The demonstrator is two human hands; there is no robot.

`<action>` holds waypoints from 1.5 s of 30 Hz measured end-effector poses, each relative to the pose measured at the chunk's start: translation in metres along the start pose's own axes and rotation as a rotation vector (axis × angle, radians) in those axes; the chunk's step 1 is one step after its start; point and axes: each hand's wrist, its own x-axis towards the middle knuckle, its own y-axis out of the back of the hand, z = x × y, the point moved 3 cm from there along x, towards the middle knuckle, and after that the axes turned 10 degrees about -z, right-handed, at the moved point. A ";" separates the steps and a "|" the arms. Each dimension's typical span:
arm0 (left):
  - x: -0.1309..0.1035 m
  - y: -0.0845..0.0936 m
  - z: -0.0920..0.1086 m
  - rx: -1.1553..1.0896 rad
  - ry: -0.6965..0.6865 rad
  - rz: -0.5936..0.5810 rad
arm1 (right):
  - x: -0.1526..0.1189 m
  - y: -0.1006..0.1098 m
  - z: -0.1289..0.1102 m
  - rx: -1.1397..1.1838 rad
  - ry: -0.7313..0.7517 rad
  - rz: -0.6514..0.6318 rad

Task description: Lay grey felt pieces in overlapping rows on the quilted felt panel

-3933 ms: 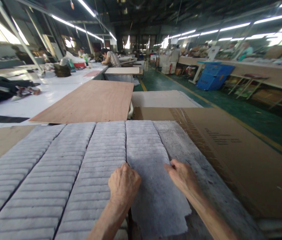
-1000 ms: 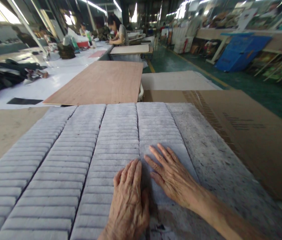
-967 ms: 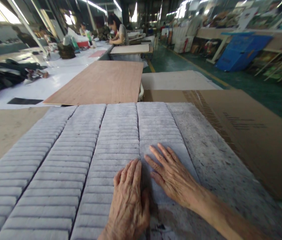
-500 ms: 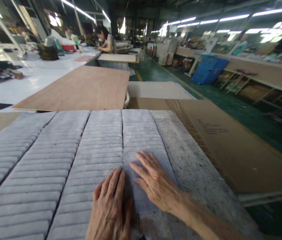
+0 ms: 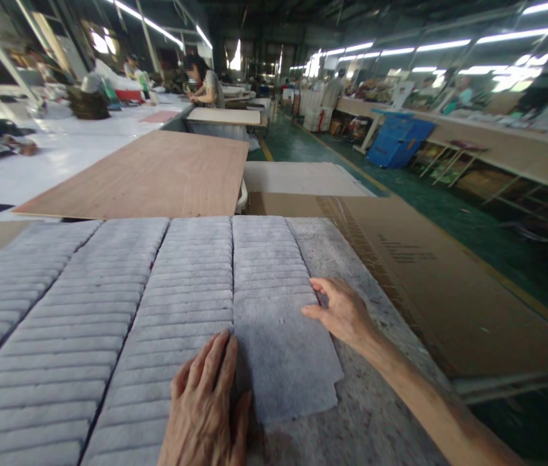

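Overlapping grey felt-like fabric pieces lie in several long columns, each piece set back a little from the one under it. My left hand rests flat on the near part of one column, fingers stretched out and nothing held. To its right, the shorter column ends in a fully exposed fabric piece with a notched lower right corner. At that column's right edge is my right hand, thumb and forefinger apart, their tips touching the edge. Its other fingers are partly hidden.
The columns lie on a speckled grey board. Brown cardboard extends to the right, and a plywood sheet lies beyond. Farther off, a person works at a white table. Blue boxes stand by the aisle.
My right hand has moved right and away from me, off the middle of the front fabric piece to the column's edge, uncovering that piece. My left hand stays nearly where it was.
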 end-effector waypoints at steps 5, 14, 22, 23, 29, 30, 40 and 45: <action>0.003 0.001 0.001 0.010 -0.003 0.006 | 0.004 0.000 0.000 0.024 -0.058 -0.043; 0.001 0.002 0.003 -0.011 0.020 -0.040 | 0.008 0.000 0.001 0.154 -0.102 -0.086; 0.001 0.002 0.003 -0.054 0.037 -0.078 | 0.017 0.002 0.003 0.236 -0.144 -0.231; 0.001 0.002 0.003 -0.059 0.038 -0.078 | 0.018 0.003 0.002 0.238 -0.168 -0.246; 0.000 0.001 0.002 -0.060 0.040 -0.084 | 0.007 0.008 -0.001 0.235 -0.295 -0.291; 0.000 0.001 0.002 -0.058 0.038 -0.082 | 0.003 0.009 -0.002 0.226 -0.306 -0.294; 0.001 0.003 0.003 -0.049 0.035 -0.100 | -0.008 0.001 -0.001 0.200 -0.293 -0.250; 0.001 0.004 0.003 -0.045 0.035 -0.095 | -0.004 0.003 -0.001 0.212 -0.278 -0.267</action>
